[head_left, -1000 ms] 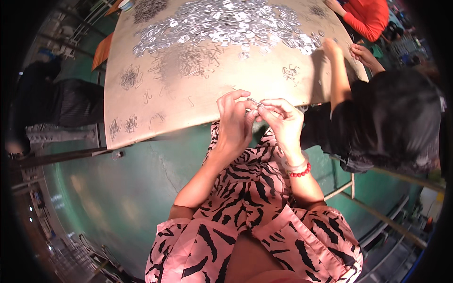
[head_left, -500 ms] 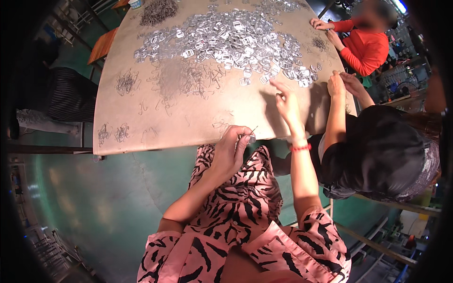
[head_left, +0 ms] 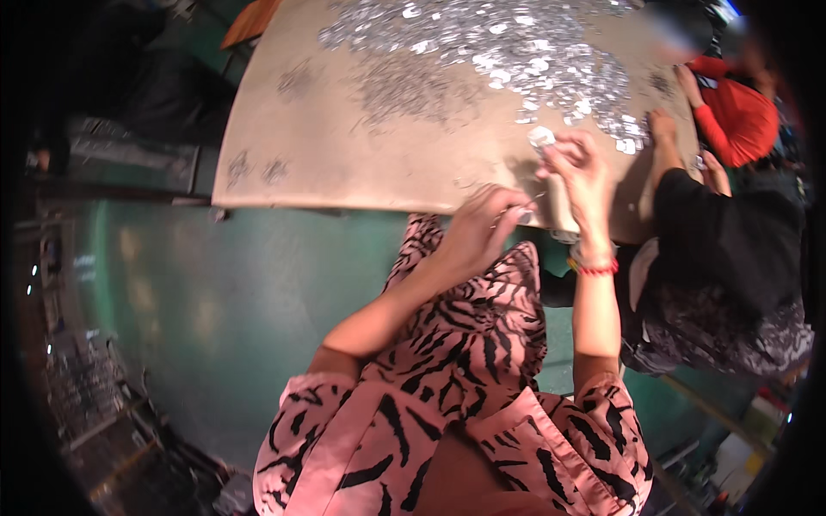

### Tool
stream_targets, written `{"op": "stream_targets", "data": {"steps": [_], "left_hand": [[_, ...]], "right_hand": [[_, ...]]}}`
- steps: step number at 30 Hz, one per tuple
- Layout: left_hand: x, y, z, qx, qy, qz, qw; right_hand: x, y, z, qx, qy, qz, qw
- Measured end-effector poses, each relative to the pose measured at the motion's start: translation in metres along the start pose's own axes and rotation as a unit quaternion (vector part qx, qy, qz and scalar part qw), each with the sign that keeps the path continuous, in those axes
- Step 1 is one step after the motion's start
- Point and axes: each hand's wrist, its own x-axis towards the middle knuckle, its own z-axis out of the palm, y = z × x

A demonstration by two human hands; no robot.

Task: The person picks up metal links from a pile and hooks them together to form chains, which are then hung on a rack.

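Note:
My left hand (head_left: pixel 478 225) is closed at the table's front edge, pinching a small grey metal piece (head_left: pixel 524 216). A thin wire tip shows at its fingertips; most of what it grips is hidden. To its right, my right hand (head_left: pixel 583 176) holds a flat, shiny metal buckle (head_left: pixel 541 138) between thumb and fingers, just above the tabletop. Beyond the hands spreads a big heap of similar silvery buckles (head_left: pixel 516 53). Left of that lie many thin bent wire hooks (head_left: pixel 404 89). Motion smears the picture, so fine details are lost.
The tan table (head_left: pixel 344 168) has small wire bunches (head_left: pixel 274 170) near its left corner. Close on my right sits a person in black (head_left: pixel 723 258), an arm on the table. Farther along, another person in red (head_left: pixel 738 120) works at the right edge.
My view has shifted, so the table appears farther right and higher. My right hand, seen near the heap's edge with no buckle visible, has come nearer my left hand and now holds a buckle.

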Motion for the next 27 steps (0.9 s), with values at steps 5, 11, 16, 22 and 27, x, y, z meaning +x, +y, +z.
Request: {"op": "stream_targets", "data": {"steps": [5,11,16,22,27], "left_hand": [[-0.001,-0.003,0.006,0.008,0.001,-0.013,1.000],[-0.001,-0.003,0.011,0.007,0.009,0.013,1.000],[-0.009,-0.014,-0.006,0.009,0.075,-0.038,0.996],[0.013,-0.108,-0.123,0.389,0.155,-0.240,0.876],[0.010,-0.151,-0.121,0.496,0.057,-0.214,0.840]], "right_hand": [[-0.058,-0.035,0.008,-0.060,0.021,-0.074,0.995],[-0.071,-0.031,0.013,-0.012,0.031,-0.127,0.991],[-0.077,-0.023,0.015,0.056,0.046,-0.108,0.992],[-0.087,-0.025,0.013,0.049,0.036,-0.092,0.994],[-0.085,-0.029,0.014,0.045,0.018,-0.056,0.997]]}}
